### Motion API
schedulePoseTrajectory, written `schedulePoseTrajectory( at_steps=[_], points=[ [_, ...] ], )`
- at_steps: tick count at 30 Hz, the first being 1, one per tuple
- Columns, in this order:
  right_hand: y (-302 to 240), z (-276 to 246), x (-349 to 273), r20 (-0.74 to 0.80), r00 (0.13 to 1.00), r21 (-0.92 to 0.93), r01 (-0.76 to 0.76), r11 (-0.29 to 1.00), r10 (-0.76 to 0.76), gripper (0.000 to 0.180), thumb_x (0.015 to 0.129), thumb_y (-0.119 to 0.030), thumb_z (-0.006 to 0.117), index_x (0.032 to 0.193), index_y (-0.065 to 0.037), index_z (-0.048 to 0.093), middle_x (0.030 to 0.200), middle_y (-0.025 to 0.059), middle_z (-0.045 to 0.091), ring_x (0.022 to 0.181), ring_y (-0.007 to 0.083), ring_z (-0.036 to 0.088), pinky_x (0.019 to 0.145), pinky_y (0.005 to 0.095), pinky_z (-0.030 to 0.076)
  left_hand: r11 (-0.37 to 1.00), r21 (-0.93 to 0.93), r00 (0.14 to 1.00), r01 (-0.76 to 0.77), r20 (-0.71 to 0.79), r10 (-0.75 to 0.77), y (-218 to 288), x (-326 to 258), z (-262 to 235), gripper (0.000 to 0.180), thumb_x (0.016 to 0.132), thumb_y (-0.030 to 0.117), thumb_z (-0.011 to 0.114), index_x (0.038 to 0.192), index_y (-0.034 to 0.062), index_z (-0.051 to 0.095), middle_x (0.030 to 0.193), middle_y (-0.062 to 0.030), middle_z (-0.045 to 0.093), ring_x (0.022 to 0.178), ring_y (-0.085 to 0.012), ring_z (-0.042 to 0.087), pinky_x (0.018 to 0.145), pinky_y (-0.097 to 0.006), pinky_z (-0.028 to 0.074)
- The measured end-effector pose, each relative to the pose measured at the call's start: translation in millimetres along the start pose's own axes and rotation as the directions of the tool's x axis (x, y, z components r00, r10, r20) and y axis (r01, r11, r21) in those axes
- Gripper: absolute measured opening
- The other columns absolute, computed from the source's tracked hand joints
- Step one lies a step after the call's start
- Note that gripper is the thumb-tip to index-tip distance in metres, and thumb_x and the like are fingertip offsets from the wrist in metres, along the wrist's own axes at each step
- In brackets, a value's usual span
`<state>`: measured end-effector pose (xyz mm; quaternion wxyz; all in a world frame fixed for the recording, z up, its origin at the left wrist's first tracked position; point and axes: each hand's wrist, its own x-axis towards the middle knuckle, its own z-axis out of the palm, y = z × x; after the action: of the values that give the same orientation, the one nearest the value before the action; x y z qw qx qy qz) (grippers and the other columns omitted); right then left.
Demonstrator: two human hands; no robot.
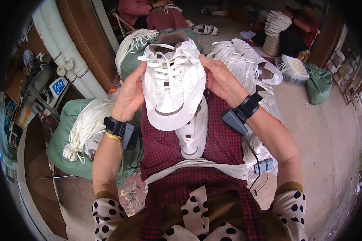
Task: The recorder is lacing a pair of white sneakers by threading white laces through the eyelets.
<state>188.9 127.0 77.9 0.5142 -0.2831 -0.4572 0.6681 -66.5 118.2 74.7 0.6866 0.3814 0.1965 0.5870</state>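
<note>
A white shoe upper (175,106) is held up in front of me, its toe end toward me, with white laces threaded through its eyelets and loose lace loops at the top. My left hand (129,93) grips its left edge, thumb on the front side. On the opposite edge, my right hand (224,80) holds it the same way. The fingers of both hands are partly hidden behind the upper. Beneath it, another white upper (192,140) lies on my red-and-black checked apron (225,128), partly covered by the one I hold.
To the left, a bundle of white laces (88,124) rests on a green sack (64,142). More laces (134,44) hang farther back. Stacked white uppers (233,60) stand at right, near a clear bag (293,70) and a green bag (319,82). Two people (149,16) sit behind.
</note>
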Motion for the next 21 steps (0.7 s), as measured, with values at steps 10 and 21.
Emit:
schedulePoseTrajectory(
  at_steps=[10, 21],
  points=[
    [16.8, -33.7, 1.1, 0.188, 0.98, -0.775, 0.189, 0.603, -0.065, 0.043, 0.096, -0.03, 0.057, 0.123, 0.003, 0.061, 0.111, 0.0184, 0.069, 0.1, 0.0246, 0.067, 0.083, 0.0378, 0.054, 0.953, 0.208, 0.975, -0.22, 0.084, 0.206, 65.1, -47.5, 2.5, 0.039, 0.103, 0.021, 0.054, 0.134, -0.0023, 0.052, 0.127, -0.0138, 0.064, 0.114, -0.023, 0.063, 0.102, -0.039, 0.049],
    [46.9, -42.3, 32.0, 0.377, 0.922, -0.926, 0.372, 0.07, 0.09, 0.038, 0.095, -0.035, 0.057, 0.103, 0.001, 0.067, 0.093, 0.0263, 0.067, 0.092, 0.0416, 0.065, 0.081, 0.0472, 0.05, 0.853, 0.081, 0.85, -0.515, 0.175, 0.496, 143.0, -155.2, -68.0, 0.029, 0.103, 0.014, 0.048, 0.127, 0.0009, 0.058, 0.119, -0.0132, 0.068, 0.109, -0.0243, 0.065, 0.1, -0.041, 0.051]
  ],
)
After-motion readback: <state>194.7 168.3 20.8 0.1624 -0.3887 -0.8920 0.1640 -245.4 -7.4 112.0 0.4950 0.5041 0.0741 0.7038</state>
